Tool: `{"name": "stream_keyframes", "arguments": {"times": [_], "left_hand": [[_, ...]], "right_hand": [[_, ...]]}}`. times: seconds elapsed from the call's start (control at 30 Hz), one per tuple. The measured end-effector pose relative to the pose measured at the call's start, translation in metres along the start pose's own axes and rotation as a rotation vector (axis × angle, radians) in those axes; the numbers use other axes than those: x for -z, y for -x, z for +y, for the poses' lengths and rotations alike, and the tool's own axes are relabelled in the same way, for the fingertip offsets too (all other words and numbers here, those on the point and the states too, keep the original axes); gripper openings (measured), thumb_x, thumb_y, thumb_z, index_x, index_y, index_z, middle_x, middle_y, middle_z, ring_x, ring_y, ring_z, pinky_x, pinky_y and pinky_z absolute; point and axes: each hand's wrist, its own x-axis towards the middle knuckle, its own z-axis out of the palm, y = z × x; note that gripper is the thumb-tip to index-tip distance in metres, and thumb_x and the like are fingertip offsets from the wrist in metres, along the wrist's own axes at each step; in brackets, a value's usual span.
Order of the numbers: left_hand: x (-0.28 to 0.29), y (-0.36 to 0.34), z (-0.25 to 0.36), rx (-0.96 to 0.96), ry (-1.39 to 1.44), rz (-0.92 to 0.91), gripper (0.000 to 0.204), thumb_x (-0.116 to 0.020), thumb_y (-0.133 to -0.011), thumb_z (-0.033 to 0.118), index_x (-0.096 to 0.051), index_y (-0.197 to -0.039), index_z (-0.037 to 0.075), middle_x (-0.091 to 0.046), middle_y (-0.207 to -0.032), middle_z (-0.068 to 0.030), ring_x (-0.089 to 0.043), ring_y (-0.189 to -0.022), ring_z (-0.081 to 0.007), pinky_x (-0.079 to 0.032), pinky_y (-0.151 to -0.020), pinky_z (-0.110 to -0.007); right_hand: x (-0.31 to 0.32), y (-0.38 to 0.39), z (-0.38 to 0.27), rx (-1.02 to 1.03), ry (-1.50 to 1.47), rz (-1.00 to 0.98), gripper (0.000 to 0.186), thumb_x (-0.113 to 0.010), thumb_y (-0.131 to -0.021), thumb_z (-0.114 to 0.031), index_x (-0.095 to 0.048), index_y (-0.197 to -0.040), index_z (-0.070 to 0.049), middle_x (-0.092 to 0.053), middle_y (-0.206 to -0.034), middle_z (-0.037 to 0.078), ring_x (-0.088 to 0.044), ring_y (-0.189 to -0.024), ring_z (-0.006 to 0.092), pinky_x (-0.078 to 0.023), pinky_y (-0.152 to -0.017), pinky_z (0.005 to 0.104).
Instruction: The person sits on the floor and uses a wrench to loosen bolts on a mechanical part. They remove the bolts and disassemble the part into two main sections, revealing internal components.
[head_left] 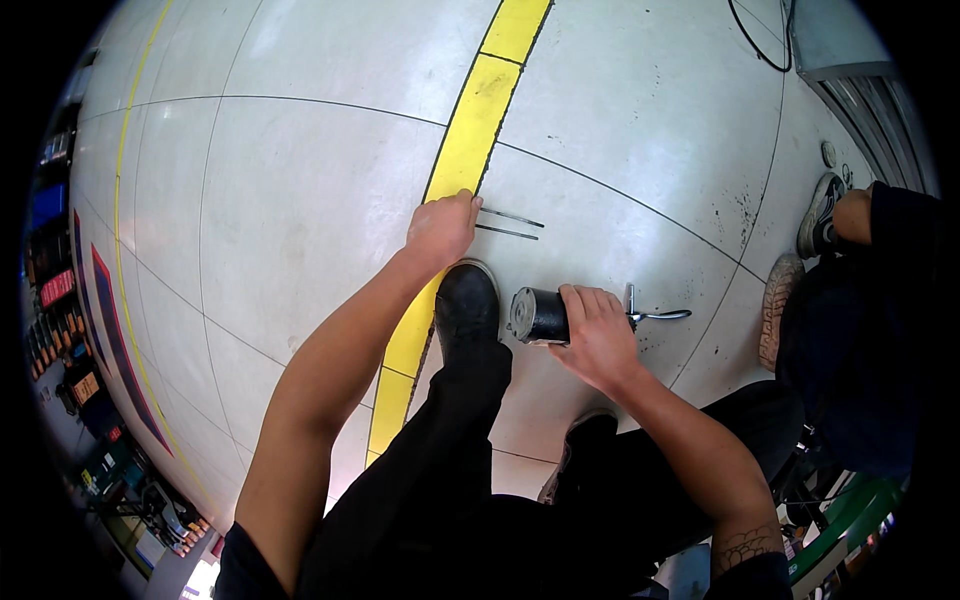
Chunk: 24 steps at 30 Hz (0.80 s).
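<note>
Black cylinder (540, 316): lying on its side on the pale floor (300, 200), just right of the black shoe (467, 305), under the right fingers (590, 303), silvery end face turned toward the shoe.
Right fingers: curled together over the cylinder's right end, gripping it from above.
Right hand (597, 340): knuckles up, wrist bent, forearm running down toward the lower right edge.
Metal tool (655, 315): thin, silvery, on the floor just beyond the right hand, touching or nearly touching the fingertips; cannot tell which.
Two thin rods (508, 224): lying side by side on the floor, their near ends at the left fingers (470, 205).
Left fingers: bunched downward at the rod ends; whether pinching them cannot be told.
Left hand (440, 230): over the yellow floor stripe (470, 130), arm stretched long from the lower left.
Surroundings: another person's dark-clad legs and shoes (815, 220) at the right edge, well apart from both hands.
</note>
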Motion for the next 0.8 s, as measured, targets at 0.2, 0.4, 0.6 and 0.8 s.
{"name": "stream_keyframes", "arguments": {"times": [0.2,0.4,0.6,0.8], "left_hand": [[-0.003,0.004,-0.004,-0.067,-0.058,0.019,0.039,-0.049,-0.119,0.037,-0.067,-0.107,0.004,-0.078,-0.089,-0.0221,-0.076,-0.086,-0.0446,-0.06,-0.082,-0.057],[-0.003,0.003,-0.004,-0.069,-0.137,0.014,0.038,-0.05,-0.118,0.037,-0.069,-0.107,0.006,-0.078,-0.089,-0.0198,-0.077,-0.084,-0.0416,-0.06,-0.08,-0.056],[0.003,0.009,0.002,0.012,-0.127,0.078,0.037,-0.053,-0.117,0.037,-0.068,-0.103,0.006,-0.076,-0.086,-0.0178,-0.077,-0.081,-0.041,-0.06,-0.079,-0.055],[0.027,0.05,0.023,-0.248,0.241,-0.051,0.039,-0.066,-0.11,0.04,-0.068,-0.107,0.001,-0.075,-0.107,-0.0201,-0.076,-0.096,-0.0408,-0.06,-0.085,-0.052]], "right_hand": [[-0.002,-0.002,0.0,0.028,0.029,0.035,0.08,-0.097,-0.075,-0.03,-0.06,-0.14,-0.001,-0.069,-0.127,0.015,-0.066,-0.12,0.0336,-0.051,-0.107,0.047],[-0.002,-0.002,-0.001,0.015,0.027,0.045,0.08,-0.097,-0.076,-0.031,-0.06,-0.14,-0.001,-0.07,-0.127,0.015,-0.067,-0.12,0.0331,-0.051,-0.107,0.0468],[-0.001,-0.003,0.0,0.014,0.015,0.051,0.081,-0.098,-0.075,-0.032,-0.06,-0.14,-0.001,-0.07,-0.127,0.015,-0.067,-0.12,0.0331,-0.051,-0.106,0.0467],[0.001,-0.004,0.003,-0.044,-0.011,0.029,0.086,-0.099,-0.075,-0.036,-0.06,-0.143,0.001,-0.071,-0.129,0.018,-0.068,-0.121,0.038,-0.054,-0.107,0.0494]]}}
